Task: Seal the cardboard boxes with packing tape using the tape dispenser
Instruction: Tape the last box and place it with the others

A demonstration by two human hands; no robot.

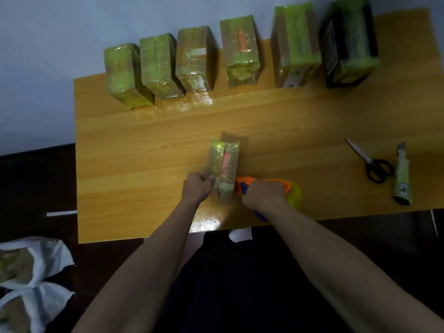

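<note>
Up at 12 o'clock six taped boxes point(240, 54) look done. Mid-tabletop point(300, 121), left hand point(197, 187) pinches the small box point(223, 164); right hand point(264, 192) grips the tape dispenser point(286, 188) at its 3 o'clock, so sealing's likely unfinished.

Dim, soft focus overall. Glare patch on table point(206, 222) near edge, sheen on taped boxes point(194, 61). Wide-angle bending at edges.

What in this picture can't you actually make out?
- Tape dispenser, head view: mostly covered by the right hand.
- Near end of the small box: blurred, so where the tape ends is unclear.
- Left hand fingers: curled out of sight against the box.
- Knife label: too small to read.
</note>
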